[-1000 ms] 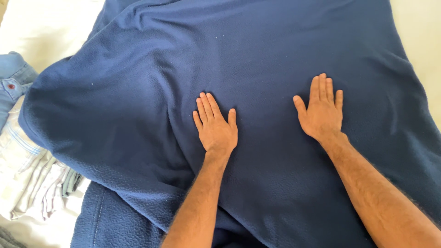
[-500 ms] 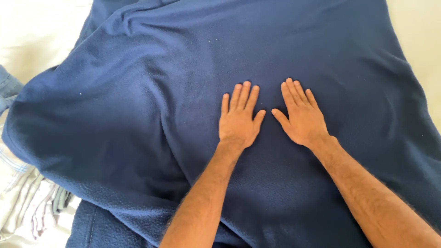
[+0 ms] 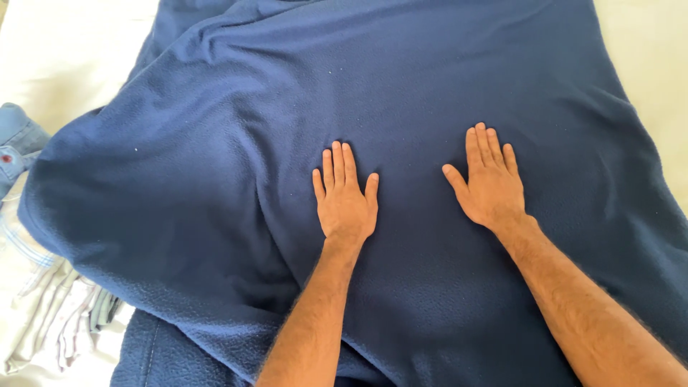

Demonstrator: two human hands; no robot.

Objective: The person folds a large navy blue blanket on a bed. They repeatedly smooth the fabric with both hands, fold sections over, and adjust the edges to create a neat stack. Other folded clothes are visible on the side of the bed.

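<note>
Nearest the viewer, both bare forearms enter from the lower edge, cut off above the elbow; a folded-under layer of the same blue cloth shows at lower left. Left hand (image 3: 345, 197) and right hand (image 3: 489, 183) lie palm-down, fingers straight and close together, gripping nothing, pressed flat on the dark blue fleece blanket (image 3: 215, 179). Half a second ago the hands sat nearly touching at the middle; now they are well apart, the right further out, which reads as an outward smoothing stroke across the cloth; a soft ridge runs just left of the left hand. The blanket covers most of the pale bed (image 3: 57, 64); its far and right edges run out of frame. At left, striped pale clothing (image 3: 43, 315) and a bit of denim (image 3: 18, 143) are partly tucked under the blanket, their extent hidden.
</note>
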